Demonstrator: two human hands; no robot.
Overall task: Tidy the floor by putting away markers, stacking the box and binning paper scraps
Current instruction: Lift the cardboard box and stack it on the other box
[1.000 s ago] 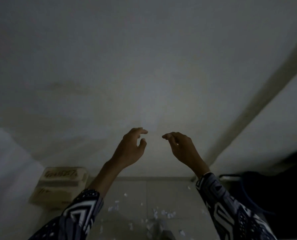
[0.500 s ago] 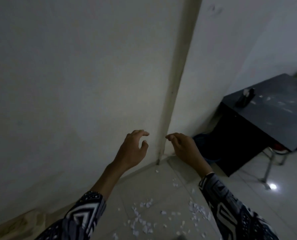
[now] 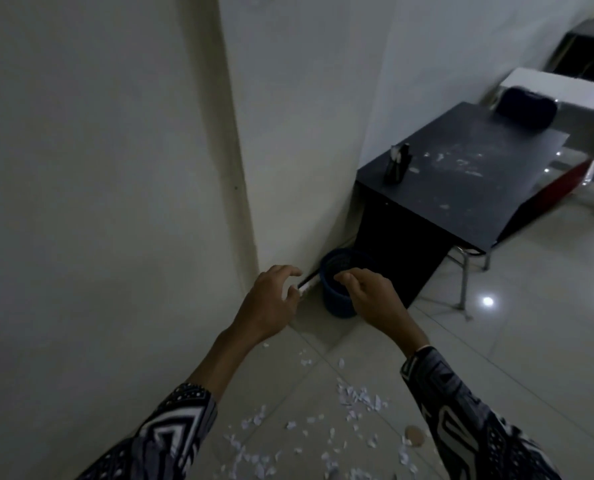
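Paper scraps (image 3: 352,398) lie scattered on the near floor (image 3: 496,341). Beyond them, a blue bin (image 3: 337,299) stands by the wall, left of the dark surface (image 3: 462,188). Left hand (image 3: 271,303) and right hand (image 3: 371,296) hover apart (fingers loosely curled, holding nothing).

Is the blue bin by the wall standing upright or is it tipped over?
Upright. The blue bin stands on the floor with its round open rim facing up, beside the dark desk. How full it is cannot be told.
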